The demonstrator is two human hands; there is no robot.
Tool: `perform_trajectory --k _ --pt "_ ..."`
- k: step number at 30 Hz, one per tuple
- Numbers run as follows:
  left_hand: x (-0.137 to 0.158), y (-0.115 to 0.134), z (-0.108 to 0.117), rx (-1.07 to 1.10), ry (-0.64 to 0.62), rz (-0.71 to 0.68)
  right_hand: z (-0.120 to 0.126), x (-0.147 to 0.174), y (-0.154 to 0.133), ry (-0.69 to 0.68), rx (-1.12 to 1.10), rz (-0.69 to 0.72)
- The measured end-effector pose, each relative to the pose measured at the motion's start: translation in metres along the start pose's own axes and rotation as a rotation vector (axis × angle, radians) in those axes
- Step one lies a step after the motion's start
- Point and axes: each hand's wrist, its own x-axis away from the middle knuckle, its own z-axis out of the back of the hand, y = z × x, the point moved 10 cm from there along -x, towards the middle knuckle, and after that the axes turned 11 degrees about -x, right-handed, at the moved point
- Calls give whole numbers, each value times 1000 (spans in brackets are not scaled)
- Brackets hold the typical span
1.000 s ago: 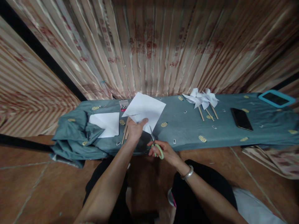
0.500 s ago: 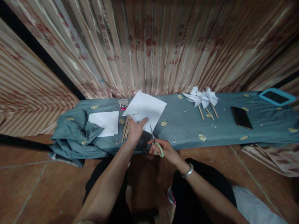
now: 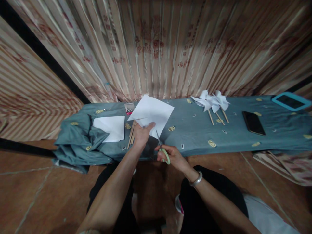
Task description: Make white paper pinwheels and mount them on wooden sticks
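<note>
My left hand (image 3: 142, 134) pinches a white paper sheet (image 3: 156, 110) near its lower left, thumb on top and the other fingers underneath. One slit runs in from the sheet's left corner. My right hand (image 3: 172, 155) is closed around the green handles of a pair of scissors (image 3: 165, 156). Their blades lie at the sheet's lower corner, against the paper; how far they are parted I cannot tell. Wooden sticks (image 3: 131, 134) rest on the cloth just left of my left hand, partly hidden by it and the sheet.
A blue-green cloth (image 3: 195, 139) covers the narrow table. White sheets (image 3: 113, 128) and a small box of metal pins (image 3: 129, 109) sit at left. Paper pinwheels (image 3: 207, 102) on sticks, a black phone (image 3: 253, 123) and a blue-framed tablet (image 3: 291, 101) lie at right. A curtain (image 3: 156, 48) hangs behind.
Hardly anything differs. The view has shifted very slightly; both hands, the sheet and the scissors keep nearly the same places.
</note>
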Motion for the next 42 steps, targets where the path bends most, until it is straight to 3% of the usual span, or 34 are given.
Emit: perform_trajectory --k 34,42 --pt "3 3 5 -39 44 18 6 0 4 66 -8 -24" --pt "9 9 -4 -87 -33 -50 9 0 3 80 29 2"
